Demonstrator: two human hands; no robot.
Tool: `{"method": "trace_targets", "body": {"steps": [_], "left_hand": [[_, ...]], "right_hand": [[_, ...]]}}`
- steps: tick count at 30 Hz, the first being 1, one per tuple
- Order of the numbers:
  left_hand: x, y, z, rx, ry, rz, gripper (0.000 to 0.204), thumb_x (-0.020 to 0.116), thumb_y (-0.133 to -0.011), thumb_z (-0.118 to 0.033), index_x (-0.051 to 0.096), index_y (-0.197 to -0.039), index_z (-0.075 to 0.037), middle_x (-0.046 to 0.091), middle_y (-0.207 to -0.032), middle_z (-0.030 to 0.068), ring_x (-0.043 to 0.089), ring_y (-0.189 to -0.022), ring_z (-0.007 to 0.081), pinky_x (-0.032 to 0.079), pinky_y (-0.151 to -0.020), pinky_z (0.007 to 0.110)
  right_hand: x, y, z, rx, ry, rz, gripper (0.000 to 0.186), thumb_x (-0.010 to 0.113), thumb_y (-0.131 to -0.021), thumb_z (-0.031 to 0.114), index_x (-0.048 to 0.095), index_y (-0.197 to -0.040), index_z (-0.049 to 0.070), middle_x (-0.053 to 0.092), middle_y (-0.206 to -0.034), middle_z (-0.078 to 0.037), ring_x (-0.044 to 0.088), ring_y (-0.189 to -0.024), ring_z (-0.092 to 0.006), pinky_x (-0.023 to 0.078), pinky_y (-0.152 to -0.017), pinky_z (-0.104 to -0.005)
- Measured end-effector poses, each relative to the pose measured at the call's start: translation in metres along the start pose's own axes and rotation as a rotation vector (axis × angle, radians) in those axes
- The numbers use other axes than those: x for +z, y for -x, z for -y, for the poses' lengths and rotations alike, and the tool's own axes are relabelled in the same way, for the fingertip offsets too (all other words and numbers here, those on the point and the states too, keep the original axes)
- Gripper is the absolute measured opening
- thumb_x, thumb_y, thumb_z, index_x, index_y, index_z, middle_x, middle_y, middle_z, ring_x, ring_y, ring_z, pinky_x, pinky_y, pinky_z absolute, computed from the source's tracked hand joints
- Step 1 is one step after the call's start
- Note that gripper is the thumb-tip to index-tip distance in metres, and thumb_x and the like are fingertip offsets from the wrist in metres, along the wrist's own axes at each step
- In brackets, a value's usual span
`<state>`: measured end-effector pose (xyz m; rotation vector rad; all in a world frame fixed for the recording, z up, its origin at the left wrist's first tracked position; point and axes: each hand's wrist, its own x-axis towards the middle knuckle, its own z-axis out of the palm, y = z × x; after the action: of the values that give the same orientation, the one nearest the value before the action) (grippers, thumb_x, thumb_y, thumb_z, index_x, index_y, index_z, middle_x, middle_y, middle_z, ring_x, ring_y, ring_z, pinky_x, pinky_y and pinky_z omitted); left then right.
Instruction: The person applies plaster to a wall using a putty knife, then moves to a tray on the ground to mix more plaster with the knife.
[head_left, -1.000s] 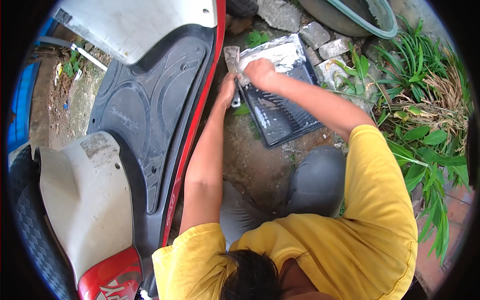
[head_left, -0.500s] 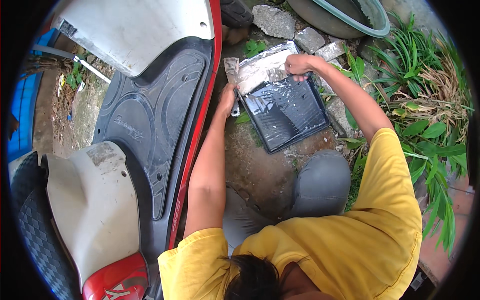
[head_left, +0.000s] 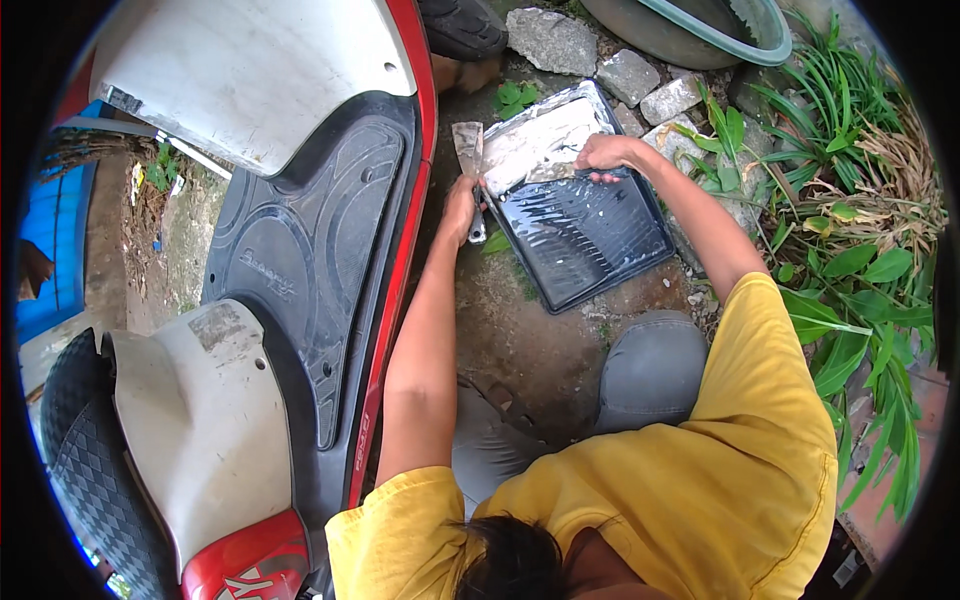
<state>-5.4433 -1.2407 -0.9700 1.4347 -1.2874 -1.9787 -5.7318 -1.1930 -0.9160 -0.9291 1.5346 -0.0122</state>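
Note:
A black paint tray (head_left: 600, 268) lies on the ground ahead of me. Thick white paint (head_left: 548, 128) fills its far end, while streaks and small blobs of white mark the ribbed slope. My right hand (head_left: 606, 156) is closed round a second scraper, whose handle the fingers hide. That one's wide, smeared blade (head_left: 552, 172) rests where the white paint meets the slope. At the tray's left edge, my left hand (head_left: 461, 207) grips a putty knife (head_left: 467, 147), blade pointing away from me and dark handle end below the fist. Whether these fingers also touch the tray, I cannot tell.
A red and white scooter (head_left: 300, 230) with a black footboard stands close on the left. Broken stones (head_left: 553, 42) and a large greenish basin (head_left: 700, 25) lie beyond the tray. Leafy plants (head_left: 850, 270) grow on the right. My grey-clad knee (head_left: 652, 370) is near the tray.
My right hand has brought its scraper slightly toward me, with the blade now lying flatter at the paint's edge. Fewer white streaks show on the slope. The whole view has shifted a little.

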Motion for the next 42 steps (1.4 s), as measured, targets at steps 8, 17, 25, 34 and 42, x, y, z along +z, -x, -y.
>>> {"method": "trace_targets", "body": {"steps": [8,17,25,34,42], "left_hand": [[0.008,0.002,-0.003,0.003,-0.042,-0.004,0.027,0.04,-0.086,-0.033,0.054,-0.089,-0.01,0.05,-0.088,0.0027,0.049,-0.084,0.0143,0.046,-0.079,0.033],[0.003,-0.001,0.002,-0.007,0.018,-0.017,0.027,0.039,-0.088,-0.032,0.055,-0.09,-0.009,0.051,-0.089,0.0022,0.05,-0.085,0.0144,0.046,-0.083,0.035],[0.009,0.002,-0.003,-0.008,0.023,-0.014,0.027,0.041,-0.088,-0.032,0.055,-0.09,-0.009,0.05,-0.087,0.0016,0.05,-0.084,0.0137,0.045,-0.083,0.034],[0.006,0.005,-0.003,0.004,0.015,-0.002,0.027,0.041,-0.087,-0.032,0.054,-0.091,-0.009,0.05,-0.087,0.0022,0.049,-0.085,0.0136,0.045,-0.084,0.034],[0.003,-0.003,0.004,0.016,0.029,0.0,0.03,0.043,-0.084,-0.035,0.055,-0.088,-0.008,0.051,-0.093,0.0049,0.048,-0.088,0.0168,0.043,-0.082,0.035]], "right_hand": [[0.043,-0.033,0.007,-0.053,0.077,-0.165,0.023,0.048,-0.085,0.012,0.058,-0.079,-0.007,0.059,-0.065,-0.014,0.054,-0.045,-0.0181,0.044,-0.038,-0.033],[0.084,-0.028,-0.024,-0.316,0.235,-0.537,0.026,0.055,-0.086,0.027,0.066,-0.104,0.01,0.065,-0.098,-0.017,0.061,-0.095,-0.0335,0.046,-0.085,-0.04],[0.096,-0.03,-0.032,-0.346,0.18,-0.611,0.027,0.055,-0.086,0.024,0.065,-0.104,0.006,0.064,-0.092,-0.021,0.061,-0.089,-0.0371,0.047,-0.08,-0.0407],[0.104,-0.022,-0.027,-0.304,0.156,-0.58,0.028,0.055,-0.086,0.026,0.066,-0.101,0.005,0.065,-0.089,-0.019,0.062,-0.088,-0.0353,0.047,-0.079,-0.0399],[0.128,-0.027,-0.018,-0.216,-0.025,-0.646,0.025,0.056,-0.085,0.03,0.067,-0.095,0.009,0.064,-0.089,-0.021,0.06,-0.089,-0.0391,0.047,-0.079,-0.0465]]}}
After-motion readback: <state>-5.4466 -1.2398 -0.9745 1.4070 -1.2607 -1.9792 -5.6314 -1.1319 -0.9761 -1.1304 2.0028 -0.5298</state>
